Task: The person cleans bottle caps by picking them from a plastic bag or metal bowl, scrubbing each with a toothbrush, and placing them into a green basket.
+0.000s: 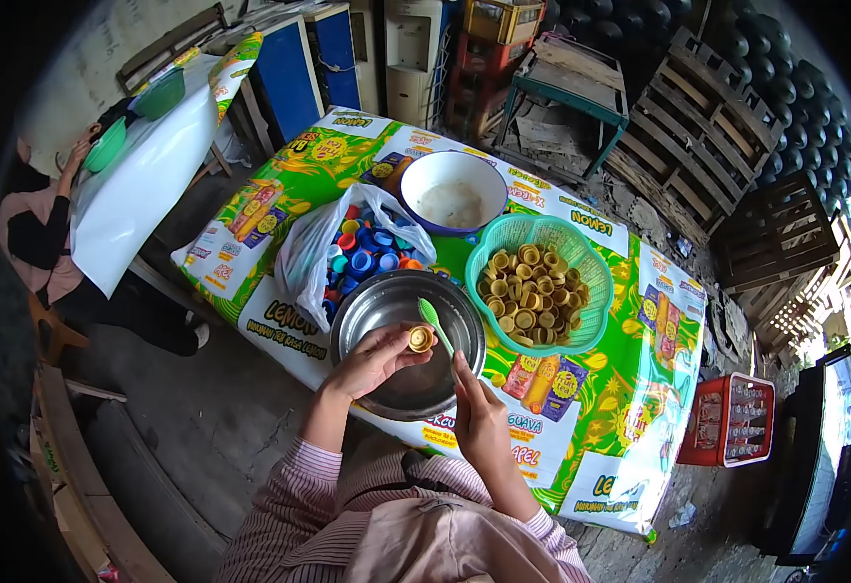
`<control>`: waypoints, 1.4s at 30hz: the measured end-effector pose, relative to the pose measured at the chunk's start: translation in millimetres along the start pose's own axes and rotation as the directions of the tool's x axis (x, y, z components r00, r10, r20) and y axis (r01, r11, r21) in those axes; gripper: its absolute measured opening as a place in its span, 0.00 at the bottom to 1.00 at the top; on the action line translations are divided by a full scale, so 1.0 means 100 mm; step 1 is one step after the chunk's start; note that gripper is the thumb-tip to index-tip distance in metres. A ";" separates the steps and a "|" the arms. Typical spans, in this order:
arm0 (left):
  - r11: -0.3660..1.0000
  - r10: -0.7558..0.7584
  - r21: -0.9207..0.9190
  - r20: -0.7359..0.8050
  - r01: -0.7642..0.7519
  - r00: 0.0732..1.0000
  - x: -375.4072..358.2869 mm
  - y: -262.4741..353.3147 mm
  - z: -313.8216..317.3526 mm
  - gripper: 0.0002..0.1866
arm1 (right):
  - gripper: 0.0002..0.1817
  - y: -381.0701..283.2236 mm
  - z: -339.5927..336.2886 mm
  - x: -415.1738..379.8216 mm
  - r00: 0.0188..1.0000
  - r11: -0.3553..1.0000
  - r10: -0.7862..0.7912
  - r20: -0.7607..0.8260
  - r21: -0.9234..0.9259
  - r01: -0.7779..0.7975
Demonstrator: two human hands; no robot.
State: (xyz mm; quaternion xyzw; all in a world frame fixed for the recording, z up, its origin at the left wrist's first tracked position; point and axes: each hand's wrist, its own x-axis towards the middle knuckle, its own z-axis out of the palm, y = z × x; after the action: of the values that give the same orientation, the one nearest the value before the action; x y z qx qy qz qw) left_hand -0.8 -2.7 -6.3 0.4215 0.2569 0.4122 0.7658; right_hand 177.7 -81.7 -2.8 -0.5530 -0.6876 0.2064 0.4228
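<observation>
Over a metal basin [464,389], my left hand [375,358] pinches a tan bottle cap [421,339] with its hollow side facing up. My right hand [481,413] is closed round a slim green toothbrush [431,316], its upper end close to the cap but apart from it. A mint-green plastic basket [595,316] right of the basin holds many tan caps [534,291]. To the left, an open plastic bag [299,262] is filled with blue, red and green caps [372,255]. Behind stands a white bowl [453,189] with a dark blue rim.
The table wears a printed green-and-white cover [241,233]. At far left a person [42,233] sits at another table with green basins [105,146]. A red bottle crate [727,420] stands right; wooden pallets [697,126] lean behind.
</observation>
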 end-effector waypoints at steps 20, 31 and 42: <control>0.224 0.144 0.973 -0.095 0.061 0.985 -0.06 -0.17 -0.05 0.13 | 0.26 0.17 -0.17 -0.36 0.942 0.941 0.267 0.202 -0.266 -0.209; 0.426 0.187 0.888 0.102 -0.174 0.977 0.01 -0.05 -0.09 0.21 | 0.17 -0.05 -0.07 -0.23 0.950 0.950 0.312 0.007 -0.005 -0.312; 0.716 0.188 0.649 0.176 -0.257 0.966 0.01 -0.08 -0.16 0.42 | 0.21 -0.12 0.35 0.13 0.738 0.499 0.625 0.255 0.597 -0.628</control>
State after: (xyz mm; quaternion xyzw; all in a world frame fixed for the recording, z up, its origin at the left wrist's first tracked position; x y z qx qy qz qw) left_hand -9.0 2.8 -21.8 0.7144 0.2966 0.3610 0.5209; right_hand 142.1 -66.4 -8.7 -0.5808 -0.3250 0.5710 0.4806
